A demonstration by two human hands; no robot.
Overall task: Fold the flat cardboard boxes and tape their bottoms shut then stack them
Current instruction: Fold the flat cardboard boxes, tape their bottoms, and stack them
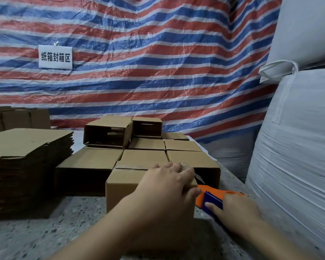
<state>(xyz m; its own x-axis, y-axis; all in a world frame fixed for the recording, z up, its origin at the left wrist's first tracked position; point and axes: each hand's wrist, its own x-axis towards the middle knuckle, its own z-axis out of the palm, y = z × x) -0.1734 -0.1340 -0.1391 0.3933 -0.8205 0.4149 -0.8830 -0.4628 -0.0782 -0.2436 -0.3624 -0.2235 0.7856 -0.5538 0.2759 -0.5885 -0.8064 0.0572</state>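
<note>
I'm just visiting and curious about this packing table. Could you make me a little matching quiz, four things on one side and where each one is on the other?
Things:
1. stack of flat cardboard
2. tape dispenser
3. white sign
4. white sacks

Places:
A. piled at the far right
B. on the striped tarp
C. on the table's left side
D. in the right hand, beside the box under the left hand

Pairs: 1-C, 2-D, 3-B, 4-A

Warehouse packing area: striped tarp wall (139, 62), bulk sacks (298, 147), flat cartons (26, 147).
</note>
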